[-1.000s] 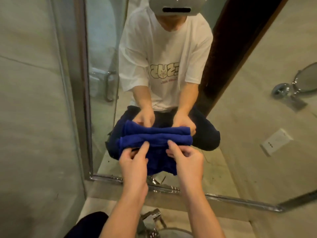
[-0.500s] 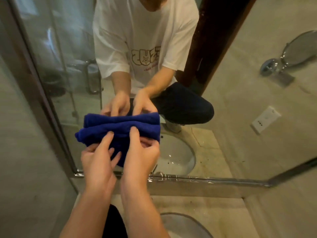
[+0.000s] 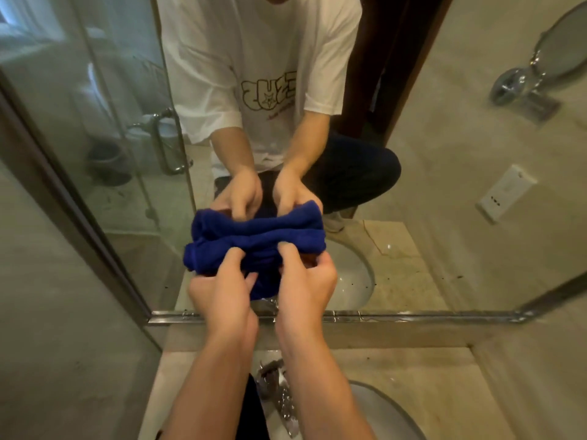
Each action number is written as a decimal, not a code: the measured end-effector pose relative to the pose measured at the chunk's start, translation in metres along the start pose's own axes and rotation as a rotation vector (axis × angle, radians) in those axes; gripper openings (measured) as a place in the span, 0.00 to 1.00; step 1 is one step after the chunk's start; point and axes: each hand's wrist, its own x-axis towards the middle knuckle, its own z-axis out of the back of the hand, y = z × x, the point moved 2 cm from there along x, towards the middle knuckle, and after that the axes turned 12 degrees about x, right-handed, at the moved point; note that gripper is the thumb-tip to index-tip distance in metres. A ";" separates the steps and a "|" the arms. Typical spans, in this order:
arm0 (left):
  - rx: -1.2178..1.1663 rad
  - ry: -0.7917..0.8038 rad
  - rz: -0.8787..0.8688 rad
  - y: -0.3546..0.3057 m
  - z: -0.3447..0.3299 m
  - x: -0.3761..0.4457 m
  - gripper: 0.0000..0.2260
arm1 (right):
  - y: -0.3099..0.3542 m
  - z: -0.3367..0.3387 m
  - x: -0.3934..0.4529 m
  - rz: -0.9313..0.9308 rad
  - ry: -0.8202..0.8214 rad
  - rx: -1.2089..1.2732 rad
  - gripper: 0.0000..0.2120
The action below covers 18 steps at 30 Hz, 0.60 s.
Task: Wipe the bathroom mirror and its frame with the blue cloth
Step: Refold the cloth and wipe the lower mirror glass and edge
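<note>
One view only, the head camera, and it is looking forward and steeply down, sitting close to the mirror (image 3: pixel 413 154), which is filling most of the frame. Its frame (image 3: pixel 397 316) is running across the lower middle. The bench (image 3: pixel 413 376) is lying along the bottom edge, and both forearms are reaching up from the bottom centre.

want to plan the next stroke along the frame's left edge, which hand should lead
Probably the left hand: it grips the blue cloth on the side nearer the frame's left edge. The right hand would have to cross over.
</note>
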 end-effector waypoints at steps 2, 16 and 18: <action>-0.019 0.046 0.034 0.009 -0.010 -0.008 0.16 | 0.016 0.012 -0.001 0.015 0.001 0.083 0.09; -0.132 -0.041 -0.112 -0.016 0.045 0.028 0.10 | -0.045 -0.048 -0.037 -0.138 0.070 0.103 0.11; -0.140 -0.065 -0.118 -0.010 0.033 0.019 0.09 | -0.036 -0.034 -0.031 -0.137 0.082 0.105 0.11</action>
